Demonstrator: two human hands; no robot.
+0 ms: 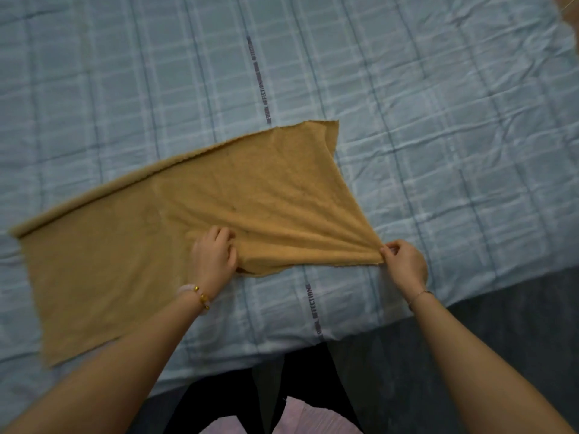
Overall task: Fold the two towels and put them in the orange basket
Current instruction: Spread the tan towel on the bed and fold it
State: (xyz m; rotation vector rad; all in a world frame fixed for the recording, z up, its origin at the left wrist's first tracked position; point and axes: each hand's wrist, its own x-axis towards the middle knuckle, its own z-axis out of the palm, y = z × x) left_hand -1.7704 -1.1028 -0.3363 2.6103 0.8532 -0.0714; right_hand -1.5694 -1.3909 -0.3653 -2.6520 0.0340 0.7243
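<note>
Surface: I saw a pale blue checked quilted bedcover (407, 120) filling the view, with dark grey floor (501, 324) toward 4 o'clock.
Towel: The mustard-yellow terry towel (125, 261) lay spread on the cover, reaching from centre out to 8 o'clock.
Left hand: The left hand (214, 258), near centre, gripped the towel's bunched near edge.
Right hand: The right hand (405, 264), at 3 o'clock from the left, pinched the towel's near corner; folds fanned from that pinch.
Wrists: A beaded bracelet (200, 297) circled the left.
</note>
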